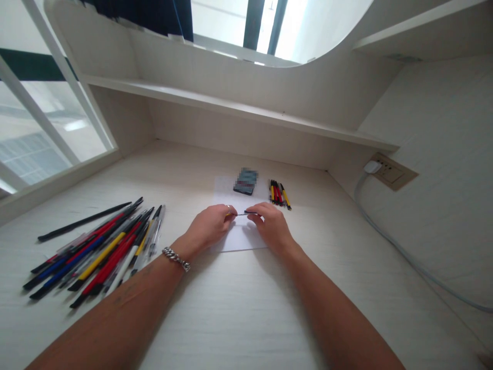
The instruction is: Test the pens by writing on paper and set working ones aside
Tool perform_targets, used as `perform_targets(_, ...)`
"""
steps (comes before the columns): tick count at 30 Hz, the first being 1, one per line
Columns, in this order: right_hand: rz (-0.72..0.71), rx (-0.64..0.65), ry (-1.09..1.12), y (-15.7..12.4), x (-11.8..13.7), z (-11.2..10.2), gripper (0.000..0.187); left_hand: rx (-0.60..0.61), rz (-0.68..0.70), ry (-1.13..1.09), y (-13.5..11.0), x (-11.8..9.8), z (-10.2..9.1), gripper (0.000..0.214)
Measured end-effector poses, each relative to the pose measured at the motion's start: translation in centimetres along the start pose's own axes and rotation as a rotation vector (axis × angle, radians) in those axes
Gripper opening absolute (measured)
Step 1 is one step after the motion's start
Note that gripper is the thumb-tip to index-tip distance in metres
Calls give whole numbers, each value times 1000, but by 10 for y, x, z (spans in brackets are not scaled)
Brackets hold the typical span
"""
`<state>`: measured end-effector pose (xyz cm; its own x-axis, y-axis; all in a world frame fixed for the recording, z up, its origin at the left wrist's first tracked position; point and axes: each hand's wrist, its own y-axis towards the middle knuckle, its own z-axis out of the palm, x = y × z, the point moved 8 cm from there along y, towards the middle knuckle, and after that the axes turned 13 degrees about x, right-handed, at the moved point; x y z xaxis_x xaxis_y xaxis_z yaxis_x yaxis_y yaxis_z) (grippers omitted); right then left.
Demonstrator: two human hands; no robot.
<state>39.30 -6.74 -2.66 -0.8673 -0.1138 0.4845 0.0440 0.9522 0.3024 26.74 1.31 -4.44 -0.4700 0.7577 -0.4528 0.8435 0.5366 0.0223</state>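
Left hand [210, 223], right hand [272, 225], facing inward over paper [239, 239], grips pinching thin pen part [241, 214]

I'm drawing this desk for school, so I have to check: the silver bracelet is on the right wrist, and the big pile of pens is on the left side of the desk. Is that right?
Not quite: the silver bracelet is on the left wrist, as the head view shows. The big pile of pens is on the left side of the desk.
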Motion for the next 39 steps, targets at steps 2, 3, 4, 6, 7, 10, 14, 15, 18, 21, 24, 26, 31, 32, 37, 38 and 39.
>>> perform_targets(2, 9, 28, -32, 0, 3, 4, 13, 5, 10, 1, 0, -3, 1, 24)
perform_targets(3, 15, 33, -48, 0, 3, 4, 12, 7, 11, 2, 0, -4, 1, 24)
perform_targets(4, 22, 33, -64, 0, 3, 4, 13, 9, 9, 4, 0, -4, 1, 24)
perform_targets(6, 37, 24, -86, 0, 0, 2, 14, 15, -2, 6, 1, -2, 1, 23)
perform_targets(7, 42, 17, -88, 0, -2, 0, 14, 15, -8, 4, 1, -1, 1, 23)
perform_targets(10, 55, -5, -59, 1, -12, -6, 15, 7, -28, -10, 0, 4, -2, 24)
perform_targets(14, 134, 36, -83, 2, -27, -4, 15, -2, -50, -28, -1, 8, -4, 25)
perform_targets(15, 158, 63, -109, 2, -29, -2, 16, -2, -51, -30, -1, 8, -4, 25)
perform_targets(18, 204, 106, -188, 1, -32, 6, 17, 3, -47, -31, -1, 7, -3, 25)
perform_targets(21, 209, 107, -248, 1, -30, 11, 17, 10, -38, -32, 0, 5, -2, 26)
perform_targets(24, 219, 112, -285, 1, -29, 13, 18, 6, -26, -30, 0, 5, -2, 25)
perform_targets(26, 223, 90, -268, 1, -29, 11, 18, 6, -18, -26, 0, 4, -1, 25)
perform_targets(31, 66, -8, -59, 0, -10, -1, 15, 5, 17, -17, 0, -1, 1, 24)
perform_targets(32, 26, 0, -28, 0, -4, -1, 14, 2, 30, -19, 0, -3, 1, 24)
perform_targets(37, -11, 104, -54, 0, 10, 7, 14, -13, 134, -61, -1, -16, -1, 23)
perform_targets(38, -3, 106, -66, 0, 9, 5, 15, -14, 147, -73, -1, -17, -1, 23)
perform_targets(39, 6, 100, -76, 0, 8, 2, 16, -14, 147, -85, -1, -16, -2, 23)
